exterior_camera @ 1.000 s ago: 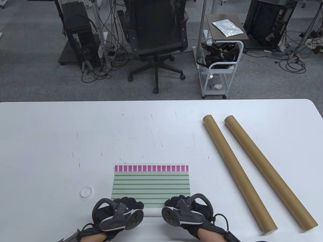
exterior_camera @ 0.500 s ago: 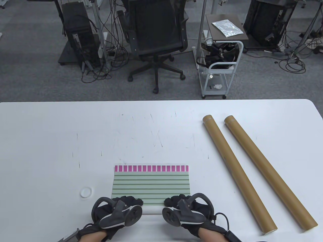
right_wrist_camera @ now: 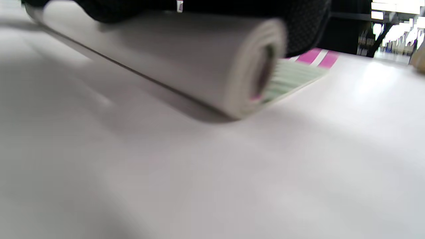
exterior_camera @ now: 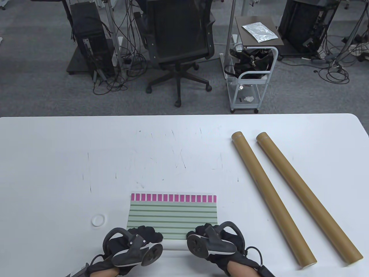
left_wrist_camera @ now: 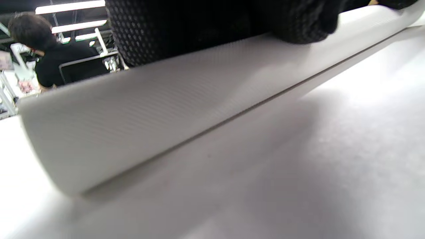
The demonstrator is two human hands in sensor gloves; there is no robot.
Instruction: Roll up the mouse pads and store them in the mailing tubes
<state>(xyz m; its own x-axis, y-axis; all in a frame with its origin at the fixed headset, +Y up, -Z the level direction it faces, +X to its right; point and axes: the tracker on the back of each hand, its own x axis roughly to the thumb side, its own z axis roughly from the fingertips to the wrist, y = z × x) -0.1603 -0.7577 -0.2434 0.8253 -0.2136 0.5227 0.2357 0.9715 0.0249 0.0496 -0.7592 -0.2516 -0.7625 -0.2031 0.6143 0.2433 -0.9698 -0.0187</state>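
A green-striped mouse pad (exterior_camera: 173, 215) with a pink-and-white far border lies near the table's front edge. Its near part is rolled into a white roll (exterior_camera: 174, 244) between my hands. My left hand (exterior_camera: 144, 235) rests on the roll's left end, gloved fingers (left_wrist_camera: 298, 23) pressing its top. My right hand (exterior_camera: 201, 232) rests on the roll's right end, whose open spiral end (right_wrist_camera: 262, 73) shows in the right wrist view. Two brown mailing tubes (exterior_camera: 269, 197) (exterior_camera: 305, 193) lie side by side on the right, diagonal, apart from my hands.
A small white cap ring (exterior_camera: 98, 220) lies left of the pad. The white table (exterior_camera: 57, 161) ends at a far edge, with an office chair (exterior_camera: 178, 40) and a wheeled cart (exterior_camera: 250, 78) on the floor behind.
The pad's pink far edge has slid toward me, so less flat pad shows. Both hands stay on the roll and shifted slightly nearer.
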